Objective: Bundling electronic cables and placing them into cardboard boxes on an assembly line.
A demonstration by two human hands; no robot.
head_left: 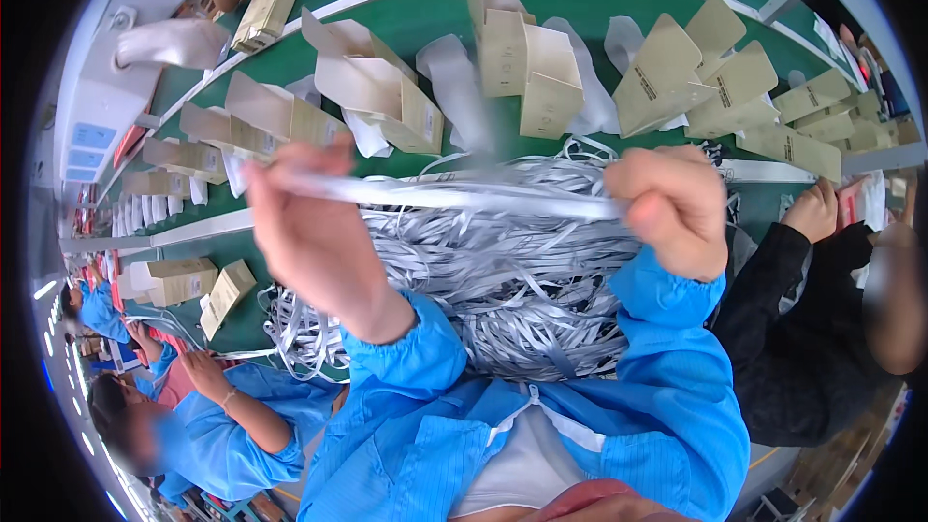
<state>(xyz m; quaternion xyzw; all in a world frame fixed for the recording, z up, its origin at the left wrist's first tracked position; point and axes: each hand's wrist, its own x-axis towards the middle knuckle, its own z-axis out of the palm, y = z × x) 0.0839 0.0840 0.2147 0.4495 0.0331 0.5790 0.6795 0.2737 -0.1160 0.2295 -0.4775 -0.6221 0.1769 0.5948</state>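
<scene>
A pale flat cable (464, 198), smeared by motion, is stretched level between my two hands. My left hand (309, 217) is closed on its left end, the fingers blurred. At the other end my right hand (674, 203) is curled into a fist around it. Just below it, a large heap of loose grey flat cables (522, 271) covers the bench in front of my chest; some black parts show among the strands.
Beyond the heap, open tan cardboard boxes (382, 101) line a green bench (425, 14), with white bags (456, 87) between them. A co-worker in blue (242, 416) sits at left, and one in black (793, 338) at right. A metal frame (126, 126) rises at upper left.
</scene>
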